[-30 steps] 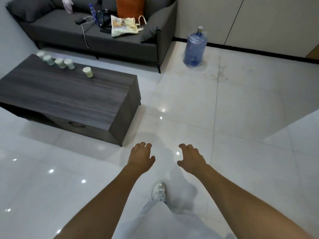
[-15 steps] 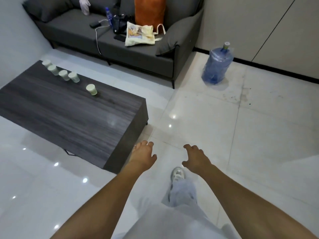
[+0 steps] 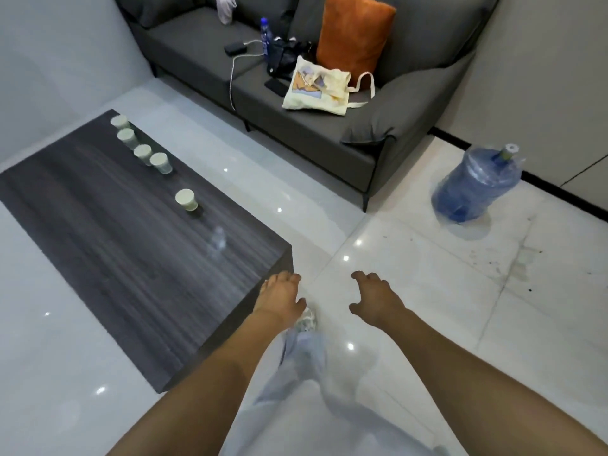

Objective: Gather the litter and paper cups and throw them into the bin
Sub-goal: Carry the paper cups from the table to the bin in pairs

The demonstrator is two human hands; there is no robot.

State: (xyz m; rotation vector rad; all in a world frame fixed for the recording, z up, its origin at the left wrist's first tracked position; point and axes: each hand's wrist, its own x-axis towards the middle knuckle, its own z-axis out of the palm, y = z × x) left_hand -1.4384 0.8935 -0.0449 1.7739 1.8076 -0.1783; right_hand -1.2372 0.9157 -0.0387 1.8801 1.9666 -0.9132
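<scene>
Several pale green paper cups stand on the dark wooden coffee table [image 3: 131, 264]. One cup [image 3: 186, 200] stands alone near the table's middle, and the others form a row [image 3: 141, 146] toward the far left corner. My left hand [image 3: 279, 296] hangs over the table's near right corner, fingers loosely curled, holding nothing. My right hand [image 3: 373, 299] is stretched out over the floor tiles beside it, also empty. Both hands are well short of the cups. No bin is in view.
A grey sofa [image 3: 312, 126] along the back wall carries an orange cushion [image 3: 353, 41], a cream tote bag [image 3: 317, 88], a blue bottle [image 3: 265, 36] and a phone on a cable. A large blue water jug [image 3: 477, 185] stands on the white tiled floor at right.
I have walked toward the table and sofa. The table corner now lies under my left hand, and the cups appear closer. Both hands stay empty.
</scene>
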